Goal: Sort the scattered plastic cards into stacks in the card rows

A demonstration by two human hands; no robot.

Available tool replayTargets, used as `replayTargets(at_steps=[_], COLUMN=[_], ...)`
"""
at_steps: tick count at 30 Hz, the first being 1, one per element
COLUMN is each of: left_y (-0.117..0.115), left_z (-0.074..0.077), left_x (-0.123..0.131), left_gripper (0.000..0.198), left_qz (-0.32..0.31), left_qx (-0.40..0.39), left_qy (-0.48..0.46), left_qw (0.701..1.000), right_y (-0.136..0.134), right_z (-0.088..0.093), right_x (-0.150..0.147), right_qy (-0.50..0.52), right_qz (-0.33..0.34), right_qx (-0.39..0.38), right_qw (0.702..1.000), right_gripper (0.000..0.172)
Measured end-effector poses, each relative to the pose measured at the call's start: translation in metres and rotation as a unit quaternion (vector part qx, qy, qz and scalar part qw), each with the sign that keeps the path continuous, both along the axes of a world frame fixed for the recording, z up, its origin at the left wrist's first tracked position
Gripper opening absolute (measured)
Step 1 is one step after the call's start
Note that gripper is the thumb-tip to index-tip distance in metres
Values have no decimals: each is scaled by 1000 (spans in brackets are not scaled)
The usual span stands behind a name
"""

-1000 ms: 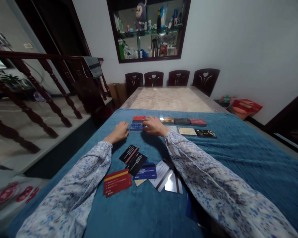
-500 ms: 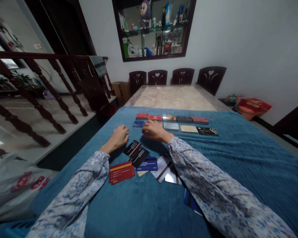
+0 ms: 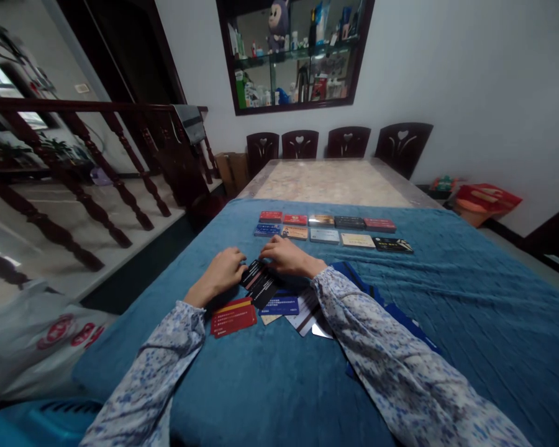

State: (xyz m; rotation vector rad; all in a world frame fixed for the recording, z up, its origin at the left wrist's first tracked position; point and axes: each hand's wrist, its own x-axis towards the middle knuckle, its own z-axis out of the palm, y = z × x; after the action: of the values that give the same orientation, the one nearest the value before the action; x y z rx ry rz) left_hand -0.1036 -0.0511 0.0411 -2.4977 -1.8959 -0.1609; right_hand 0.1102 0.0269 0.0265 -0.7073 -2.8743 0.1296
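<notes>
Two overlapping black cards point(image 3: 262, 290) with white print lie on the blue cloth between my hands. My left hand point(image 3: 221, 273) has its curled fingers at their left edge. The fingers of my right hand point(image 3: 287, 256) are bent down at their upper right edge. Just below lie red cards point(image 3: 233, 318) with a yellow stripe, and a blue card point(image 3: 280, 305) overlaps a pale one. White-grey cards point(image 3: 302, 320) are partly hidden by my right sleeve. More dark blue cards point(image 3: 407, 321) are spread beyond that forearm.
Two rows of neat card stacks stand further back, among them an orange stack point(image 3: 294, 233) and a black stack point(image 3: 394, 244). The blue cloth point(image 3: 261, 391) covers the near part of the table. A white plastic bag point(image 3: 32, 341) is at the left.
My right hand has drawn back from the card stacks, uncovering the orange one, and come down to the black cards. My left hand has moved in against them. The black cards now overlap more closely.
</notes>
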Motion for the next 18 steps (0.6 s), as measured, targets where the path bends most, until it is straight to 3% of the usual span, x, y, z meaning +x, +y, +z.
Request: replayTargets(at_steps=[11, 18], left_y=[-27, -28], left_z=[16, 13], left_x=[15, 21], left_gripper=[28, 36], left_qz=[-27, -15], left_qx=[-28, -22], left_qy=[33, 39], left_qw=[999, 999], right_y=[-8, -8], right_z=[-8, -9], right_x=[-2, -2], right_qy=[-35, -28], right_qz=[16, 16], right_qx=[-7, -1], right_qw=[999, 999], right_gripper=[47, 41])
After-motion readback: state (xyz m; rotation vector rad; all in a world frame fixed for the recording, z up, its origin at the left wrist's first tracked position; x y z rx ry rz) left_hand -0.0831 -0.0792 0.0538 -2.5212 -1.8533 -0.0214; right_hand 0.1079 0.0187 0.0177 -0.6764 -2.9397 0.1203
